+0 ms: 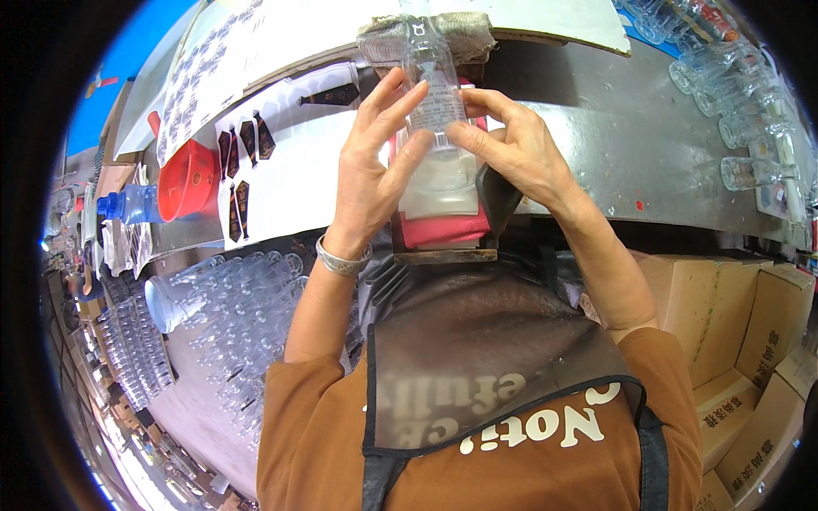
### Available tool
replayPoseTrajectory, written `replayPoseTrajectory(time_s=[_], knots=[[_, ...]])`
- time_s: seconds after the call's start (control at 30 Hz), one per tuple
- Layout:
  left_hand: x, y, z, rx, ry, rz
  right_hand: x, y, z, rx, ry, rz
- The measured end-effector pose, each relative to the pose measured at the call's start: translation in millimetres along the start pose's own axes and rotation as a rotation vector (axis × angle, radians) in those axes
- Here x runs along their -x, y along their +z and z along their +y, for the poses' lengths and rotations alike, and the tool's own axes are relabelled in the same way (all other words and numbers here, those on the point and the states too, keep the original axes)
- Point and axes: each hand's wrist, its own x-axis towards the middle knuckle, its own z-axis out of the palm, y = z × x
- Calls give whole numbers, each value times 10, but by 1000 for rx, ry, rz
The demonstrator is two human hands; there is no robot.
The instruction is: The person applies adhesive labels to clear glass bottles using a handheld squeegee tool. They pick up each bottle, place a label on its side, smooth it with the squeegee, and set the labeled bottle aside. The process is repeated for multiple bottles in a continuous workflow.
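A clear glass bottle (432, 66) lies on a padded stand in front of me, its neck pointing away over a folded cloth (469, 38). On its upper side sits a see-through label (436, 115) with small print and a barcode. My left hand (375, 153) is at the bottle's left side, thumb and fingertips against the glass near the label. From the right, my right hand (515, 140) grips the bottle, its thumb on the label's lower right edge and its fingers bent along the side. Pink cloth (443, 230) covers the stand's near end.
Dark tie-shaped labels (228, 153) lie on a white sheet at left, beside a red container (187, 179) and a blue-capped bottle (128, 204). Many clear bottles (247, 315) stand lower left; more glass bottles (750, 173) line the right. Cardboard boxes (707, 298) are at lower right.
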Motion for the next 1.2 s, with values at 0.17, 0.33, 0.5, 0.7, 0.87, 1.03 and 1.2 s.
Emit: replayPoseTrajectory(time_s=[0.17,0.33,0.5,0.7,0.87,1.03,1.2], knots=[[16,8,-39,-14,12,-2,8,-4,0,24,5,1],[-3,-1,-5,-58,21,-7,-36,-135,222,-114,12,59],[-12,4,0,-117,65,0,-59,-410,378,-858,165,317],[-19,8,23,-90,65,5,-153,-328,-99,91,-265,143],[32,-14,6,-28,-10,-6,-251,-356,-437,288,-413,57],[329,-67,-14,1,-38,-131,-409,-315,-555,650,-829,323],[416,118,-18,50,-73,29,143,178,-754,709,-905,-310]])
